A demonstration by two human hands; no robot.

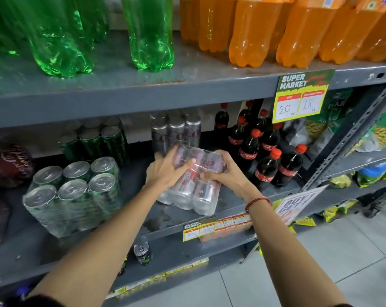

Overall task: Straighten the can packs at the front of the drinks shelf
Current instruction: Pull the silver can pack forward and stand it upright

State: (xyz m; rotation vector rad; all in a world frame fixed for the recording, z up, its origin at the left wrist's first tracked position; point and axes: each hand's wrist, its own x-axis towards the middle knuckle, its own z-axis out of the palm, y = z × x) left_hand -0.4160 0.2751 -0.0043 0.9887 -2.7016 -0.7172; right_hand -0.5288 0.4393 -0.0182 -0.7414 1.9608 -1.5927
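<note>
A shrink-wrapped pack of silver cans (193,193) lies tilted on the middle of the grey drinks shelf (181,220), near its front edge. My left hand (165,168) grips the pack's top left side. My right hand (223,171) clasps its top right side, fingers curled over the wrap. A pack of green cans (74,196) stands upright at the left front, its lids showing. Behind stand another green can pack (94,142) and a silver can pack (175,131).
Small cola bottles (267,160) crowd the shelf right of the held pack. Large green (55,34) and orange bottles (254,29) stand on the shelf above. A single green can (142,253) sits on the lower shelf. Price tags (300,96) hang from shelf edges. Snack bags fill the right rack.
</note>
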